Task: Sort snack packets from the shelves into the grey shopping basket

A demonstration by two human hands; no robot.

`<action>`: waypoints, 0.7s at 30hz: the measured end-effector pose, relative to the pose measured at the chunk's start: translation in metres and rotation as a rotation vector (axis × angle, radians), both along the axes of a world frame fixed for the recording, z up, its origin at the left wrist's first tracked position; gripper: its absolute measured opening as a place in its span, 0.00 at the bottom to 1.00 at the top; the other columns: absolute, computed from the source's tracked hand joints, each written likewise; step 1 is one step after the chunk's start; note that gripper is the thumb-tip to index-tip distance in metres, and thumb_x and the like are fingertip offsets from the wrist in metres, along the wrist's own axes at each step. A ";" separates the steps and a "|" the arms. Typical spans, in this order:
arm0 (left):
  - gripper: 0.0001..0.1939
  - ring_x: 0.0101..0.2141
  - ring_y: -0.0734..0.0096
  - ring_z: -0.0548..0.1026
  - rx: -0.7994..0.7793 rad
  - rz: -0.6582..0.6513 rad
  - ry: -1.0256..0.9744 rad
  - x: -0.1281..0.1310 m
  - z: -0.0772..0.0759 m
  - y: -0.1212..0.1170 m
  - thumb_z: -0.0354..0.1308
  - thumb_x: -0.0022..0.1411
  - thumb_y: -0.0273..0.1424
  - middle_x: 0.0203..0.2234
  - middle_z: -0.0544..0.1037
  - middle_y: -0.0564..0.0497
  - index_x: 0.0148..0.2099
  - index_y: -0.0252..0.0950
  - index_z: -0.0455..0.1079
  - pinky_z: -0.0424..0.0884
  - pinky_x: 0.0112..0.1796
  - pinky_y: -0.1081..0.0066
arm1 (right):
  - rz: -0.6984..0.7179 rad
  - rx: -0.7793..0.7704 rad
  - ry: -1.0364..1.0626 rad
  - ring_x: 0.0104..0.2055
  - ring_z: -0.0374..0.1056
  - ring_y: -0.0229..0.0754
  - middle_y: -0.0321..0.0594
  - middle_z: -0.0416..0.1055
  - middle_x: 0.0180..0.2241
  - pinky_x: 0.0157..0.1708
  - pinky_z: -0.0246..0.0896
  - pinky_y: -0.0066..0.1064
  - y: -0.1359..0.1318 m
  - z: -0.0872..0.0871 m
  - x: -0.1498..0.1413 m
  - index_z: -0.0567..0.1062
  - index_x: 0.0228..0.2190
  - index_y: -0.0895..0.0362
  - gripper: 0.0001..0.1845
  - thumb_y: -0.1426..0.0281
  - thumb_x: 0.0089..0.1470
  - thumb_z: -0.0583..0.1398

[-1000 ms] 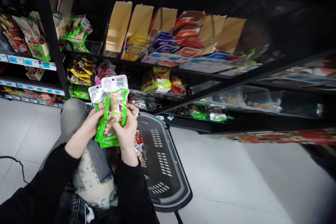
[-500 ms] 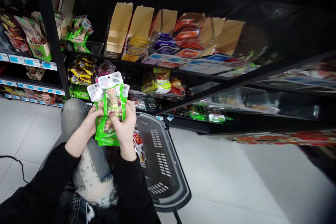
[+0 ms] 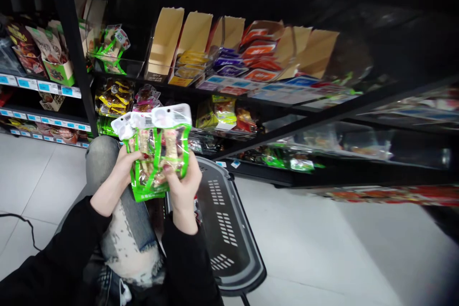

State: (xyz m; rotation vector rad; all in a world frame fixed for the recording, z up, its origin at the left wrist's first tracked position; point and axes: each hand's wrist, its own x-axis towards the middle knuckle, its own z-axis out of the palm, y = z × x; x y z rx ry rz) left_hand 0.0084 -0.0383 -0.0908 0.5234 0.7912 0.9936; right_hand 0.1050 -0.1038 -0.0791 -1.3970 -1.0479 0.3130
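Observation:
Several green-edged clear snack packets point(image 3: 148, 153) with white hanging tops are fanned out between my two hands, above my bent knee. My left hand point(image 3: 125, 165) is closed on the left side of the bunch, its thumb across the front. Around the rightmost packet point(image 3: 175, 146) my right hand point(image 3: 186, 179) is closed, thumb pressed on the clear front. The lower fingers of both hands are hidden behind the packets. Below and right of my right hand stands a dark grey shopping basket point(image 3: 229, 224); a red packet inside is mostly covered by my wrist.
Black shelves point(image 3: 172, 83) run across in front, with cardboard display boxes point(image 3: 197, 33) holding yellow, purple and orange packets. Similar green-edged packets point(image 3: 113, 48) sit in a clear bin at upper left. Pale floor tiles point(image 3: 304, 239) lie right of the basket; a black cable point(image 3: 27, 222) lies left.
The packets have spread from a stacked bunch into a fan. My right hand has moved right with the rightmost packet, while my left hand has stayed nearly in place.

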 end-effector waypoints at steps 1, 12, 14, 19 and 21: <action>0.19 0.24 0.70 0.74 0.007 0.006 0.012 0.000 0.000 0.000 0.59 0.33 0.20 0.23 0.77 0.57 0.34 0.37 0.69 0.69 0.26 0.72 | 0.027 -0.047 0.058 0.28 0.64 0.42 0.35 0.67 0.27 0.30 0.62 0.34 -0.005 -0.001 -0.001 0.68 0.31 0.54 0.10 0.64 0.45 0.60; 0.18 0.22 0.72 0.72 0.066 -0.040 0.060 0.003 0.003 -0.001 0.59 0.33 0.19 0.21 0.75 0.58 0.32 0.35 0.69 0.67 0.23 0.75 | 0.019 -0.291 0.151 0.21 0.65 0.37 0.30 0.68 0.22 0.24 0.59 0.28 -0.023 -0.007 0.003 0.63 0.30 0.54 0.13 0.62 0.49 0.62; 0.18 0.22 0.71 0.72 0.044 -0.021 0.073 0.003 0.002 0.000 0.59 0.33 0.20 0.21 0.75 0.57 0.33 0.35 0.68 0.68 0.24 0.73 | -0.216 -0.238 -0.203 0.22 0.65 0.38 0.32 0.69 0.22 0.25 0.57 0.29 -0.028 -0.003 0.003 0.65 0.31 0.55 0.11 0.63 0.50 0.62; 0.18 0.24 0.73 0.72 0.085 -0.028 0.084 0.003 -0.004 -0.001 0.59 0.35 0.20 0.24 0.76 0.57 0.34 0.35 0.69 0.67 0.26 0.74 | -0.229 -0.148 -1.137 0.25 0.63 0.39 0.36 0.68 0.21 0.29 0.51 0.32 -0.031 0.004 -0.017 0.70 0.25 0.56 0.07 0.76 0.54 0.57; 0.17 0.25 0.73 0.72 0.076 -0.060 0.085 0.002 -0.007 -0.001 0.59 0.35 0.20 0.24 0.76 0.56 0.33 0.35 0.69 0.67 0.27 0.74 | -0.008 -0.102 -1.106 0.26 0.64 0.38 0.37 0.69 0.22 0.31 0.54 0.31 -0.028 -0.007 -0.020 0.72 0.25 0.56 0.09 0.76 0.55 0.55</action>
